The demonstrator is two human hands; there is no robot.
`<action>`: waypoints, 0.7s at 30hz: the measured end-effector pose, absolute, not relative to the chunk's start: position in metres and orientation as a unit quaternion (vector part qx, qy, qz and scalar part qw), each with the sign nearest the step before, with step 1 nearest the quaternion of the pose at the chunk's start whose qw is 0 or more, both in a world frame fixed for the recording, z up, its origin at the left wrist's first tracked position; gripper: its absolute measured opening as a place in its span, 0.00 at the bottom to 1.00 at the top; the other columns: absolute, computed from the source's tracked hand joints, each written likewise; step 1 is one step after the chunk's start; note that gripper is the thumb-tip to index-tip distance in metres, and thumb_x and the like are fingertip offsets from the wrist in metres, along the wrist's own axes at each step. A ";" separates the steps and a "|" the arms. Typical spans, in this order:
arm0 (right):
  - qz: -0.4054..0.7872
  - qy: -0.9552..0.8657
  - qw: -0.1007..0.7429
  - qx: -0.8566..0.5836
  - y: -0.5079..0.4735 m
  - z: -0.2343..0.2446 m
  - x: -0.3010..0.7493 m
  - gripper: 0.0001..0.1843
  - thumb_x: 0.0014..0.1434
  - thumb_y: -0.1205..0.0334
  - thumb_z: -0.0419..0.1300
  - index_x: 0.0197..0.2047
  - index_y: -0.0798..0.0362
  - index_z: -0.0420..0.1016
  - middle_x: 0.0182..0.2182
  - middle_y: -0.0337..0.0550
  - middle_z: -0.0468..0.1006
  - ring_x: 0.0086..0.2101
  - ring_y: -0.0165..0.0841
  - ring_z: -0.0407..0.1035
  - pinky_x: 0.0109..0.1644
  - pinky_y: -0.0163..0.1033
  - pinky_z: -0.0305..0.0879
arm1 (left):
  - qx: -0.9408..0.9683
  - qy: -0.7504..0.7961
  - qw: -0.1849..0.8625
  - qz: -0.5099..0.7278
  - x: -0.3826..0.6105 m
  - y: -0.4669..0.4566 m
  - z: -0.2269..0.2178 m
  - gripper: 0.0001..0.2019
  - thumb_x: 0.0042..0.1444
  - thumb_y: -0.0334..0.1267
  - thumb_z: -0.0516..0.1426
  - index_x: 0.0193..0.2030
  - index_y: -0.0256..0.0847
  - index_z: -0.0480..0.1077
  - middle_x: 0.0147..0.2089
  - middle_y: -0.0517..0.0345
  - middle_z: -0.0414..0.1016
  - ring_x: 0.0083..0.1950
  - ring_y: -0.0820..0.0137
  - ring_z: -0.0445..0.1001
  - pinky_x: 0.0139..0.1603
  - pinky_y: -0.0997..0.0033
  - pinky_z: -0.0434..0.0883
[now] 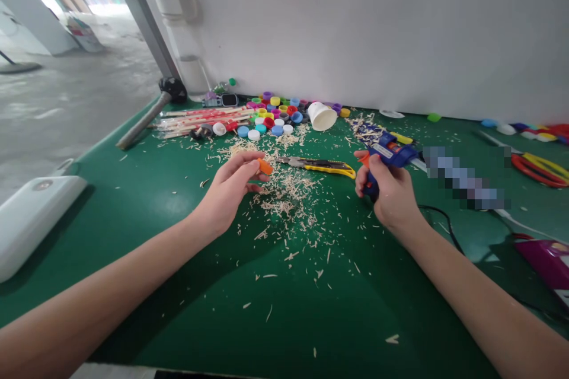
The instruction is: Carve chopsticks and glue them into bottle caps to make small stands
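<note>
My left hand (233,184) pinches a small orange bottle cap (265,166) between thumb and fingertips, just above the green table (178,284). My right hand (387,189) is wrapped round the handle of a blue glue gun (391,153), whose orange trigger and nozzle point left toward the cap. A black cord (440,219) runs from the gun past my right wrist. Between my hands lies a yellow utility knife (324,166) on a scatter of wood shavings (288,189).
Several coloured bottle caps (275,115), a tipped white cup (322,116) and a bundle of wooden sticks (200,121) lie at the back. A hammer (151,112) is at the left, a white device (31,219) at the left edge, scissors (540,168) and a purple object (546,260) at the right.
</note>
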State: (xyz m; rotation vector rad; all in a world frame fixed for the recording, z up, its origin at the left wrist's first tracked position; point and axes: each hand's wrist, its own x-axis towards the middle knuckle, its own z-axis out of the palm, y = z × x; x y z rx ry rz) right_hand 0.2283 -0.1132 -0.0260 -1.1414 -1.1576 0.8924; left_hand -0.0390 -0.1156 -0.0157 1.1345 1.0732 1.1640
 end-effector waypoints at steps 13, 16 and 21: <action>-0.060 -0.777 0.159 -0.606 -0.104 -0.009 0.260 0.20 0.55 0.56 0.58 0.50 0.51 0.73 0.35 0.47 0.78 0.34 0.41 0.70 0.32 0.43 0.59 | 0.556 0.446 0.524 0.467 -0.037 -0.120 -0.014 0.13 0.57 0.38 0.58 0.50 0.46 0.72 0.47 0.56 0.72 0.45 0.70 0.71 0.45 0.68 0.73; -0.127 -0.806 0.063 -0.575 -0.093 0.000 0.266 0.19 0.56 0.58 0.54 0.51 0.51 0.73 0.36 0.47 0.79 0.37 0.43 0.69 0.35 0.44 0.57 | 0.581 0.455 0.508 0.444 -0.037 -0.121 -0.014 0.14 0.57 0.39 0.59 0.50 0.44 0.72 0.47 0.55 0.73 0.45 0.70 0.72 0.47 0.67 0.73; -0.151 -0.798 0.036 -0.582 -0.056 0.003 0.279 0.22 0.58 0.55 0.53 0.54 0.49 0.71 0.41 0.49 0.80 0.43 0.47 0.68 0.41 0.47 0.55 | 0.605 0.462 0.487 0.428 -0.037 -0.122 -0.011 0.14 0.56 0.41 0.59 0.49 0.43 0.70 0.48 0.53 0.74 0.46 0.68 0.73 0.48 0.65 0.73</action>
